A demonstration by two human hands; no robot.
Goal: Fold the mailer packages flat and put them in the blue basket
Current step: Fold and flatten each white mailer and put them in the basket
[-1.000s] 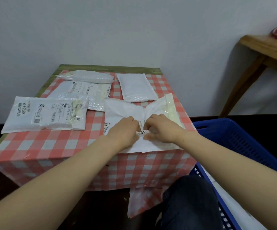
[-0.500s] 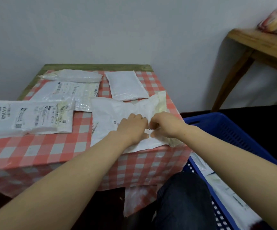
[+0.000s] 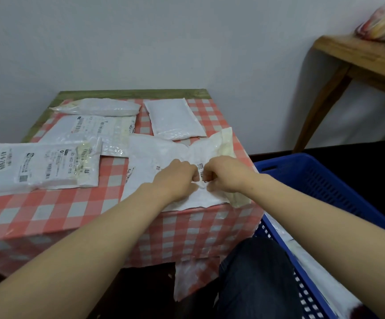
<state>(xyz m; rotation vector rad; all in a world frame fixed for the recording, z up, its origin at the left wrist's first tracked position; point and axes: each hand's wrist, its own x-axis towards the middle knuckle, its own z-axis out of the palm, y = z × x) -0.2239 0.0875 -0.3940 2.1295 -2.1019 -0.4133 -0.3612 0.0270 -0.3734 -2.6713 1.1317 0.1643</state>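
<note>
While both hands bunch the middle of the crumpled mailer (image 3: 164, 155), the left hand (image 3: 175, 178) and the right hand (image 3: 227, 173) sit knuckle to knuckle, fingers curled and pinching the plastic between them. That mailer lies at the table's front right corner, its near edge overhanging the checked cloth (image 3: 48, 212) at about 5 o'clock from the grip.

Risks, as I judge them: the gathered plastic is slippery and springy (it puffs up on both sides of the pinch), so a fold pressed here may spring open, or come out crooked because the flap (image 3: 225, 140) at 1 o'clock is already skewed. Pulling toward the body could drag the whole piece off the edge, short of the blue basket (image 3: 320, 180) at 3 o'clock. A sweeping elbow might nudge the labelled mailer (image 3: 41, 166) at 9 o'clock; three more wait behind, from 10 to 12 o'clock.

Against half a second ago, the hands have closed slightly tighter over the same spot, the right wrist sits lower, and the mailer has not shifted on the cloth; most of the apparent change is the head turning.
</note>
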